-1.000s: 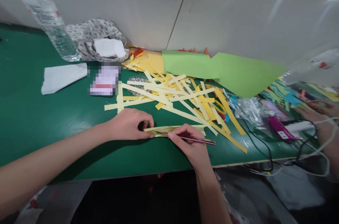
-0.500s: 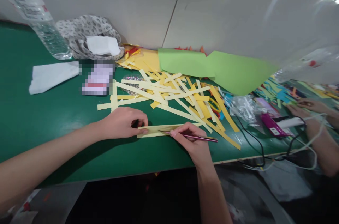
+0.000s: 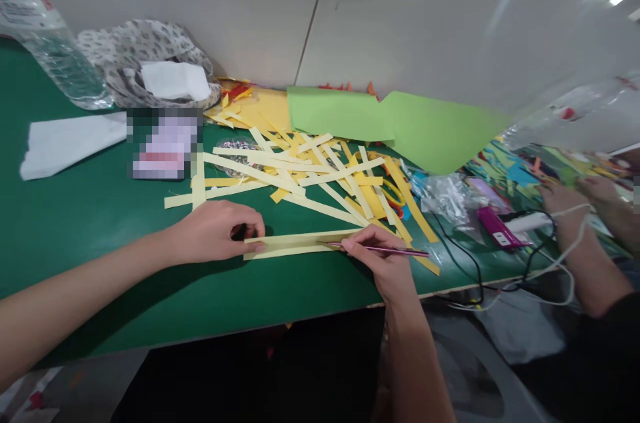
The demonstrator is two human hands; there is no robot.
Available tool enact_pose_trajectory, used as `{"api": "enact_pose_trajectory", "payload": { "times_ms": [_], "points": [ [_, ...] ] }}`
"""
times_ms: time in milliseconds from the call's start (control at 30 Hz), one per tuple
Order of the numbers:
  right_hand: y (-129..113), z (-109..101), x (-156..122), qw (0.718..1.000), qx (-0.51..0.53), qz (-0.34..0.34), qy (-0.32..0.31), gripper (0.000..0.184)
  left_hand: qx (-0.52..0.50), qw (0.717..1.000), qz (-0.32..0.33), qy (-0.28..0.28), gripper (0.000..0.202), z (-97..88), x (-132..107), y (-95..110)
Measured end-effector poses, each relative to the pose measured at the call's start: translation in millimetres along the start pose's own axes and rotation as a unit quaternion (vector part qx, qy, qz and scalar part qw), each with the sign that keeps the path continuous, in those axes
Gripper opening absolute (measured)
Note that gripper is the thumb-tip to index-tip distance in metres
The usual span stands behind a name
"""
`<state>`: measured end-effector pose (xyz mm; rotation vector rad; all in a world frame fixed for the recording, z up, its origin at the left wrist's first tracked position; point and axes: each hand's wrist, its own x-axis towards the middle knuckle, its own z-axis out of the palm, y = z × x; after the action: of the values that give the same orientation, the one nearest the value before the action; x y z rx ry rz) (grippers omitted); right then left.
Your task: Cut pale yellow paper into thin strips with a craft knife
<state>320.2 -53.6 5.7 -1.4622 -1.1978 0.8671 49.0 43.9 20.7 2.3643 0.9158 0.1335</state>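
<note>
My left hand is closed at the left end of a pale yellow paper strip, thumb on top and fingers curled. The strip lies lengthwise near the table's front, with its long edges raised like a shallow trough. In my right hand is a slim purple pen-like tool, gripped like a pen. Its thin dark tip points left and touches or hovers just above the strip's middle; I cannot tell which. Behind both hands lies a loose heap of yellow paper strips.
Green paper sheets lean by the wall. At the left are a water bottle, a patterned cloth bag and white tissue. Yellow-handled scissors, a magenta device and cables lie right, near another person's hands.
My right hand has slid to the right along the strip, with the tool's tip travelling too. My left hand keeps its place at the strip's end. The whole view has shifted slightly.
</note>
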Motion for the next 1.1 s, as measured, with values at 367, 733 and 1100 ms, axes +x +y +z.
{"api": "enact_pose_trajectory", "payload": {
  "times_ms": [367, 733, 1100],
  "points": [
    [18.4, -40.8, 11.3, 1.0, -0.004, -0.011, 0.001, 0.012, 0.001, 1.0, 0.003, -0.001, 0.025, 2.3, 0.2, -3.8],
    [24.0, -84.7, 14.7, 0.995, -0.045, -0.012, 0.087, 0.014, -0.002, 1.0, -0.002, -0.007, 0.026, 0.5, -0.5, -0.2],
    [-16.6, -30.0, -19.3, 0.982, 0.084, -0.115, 0.124, 0.011, -0.008, 1.0, 0.002, -0.005, 0.025, 0.3, 0.7, -2.6]
  ]
}}
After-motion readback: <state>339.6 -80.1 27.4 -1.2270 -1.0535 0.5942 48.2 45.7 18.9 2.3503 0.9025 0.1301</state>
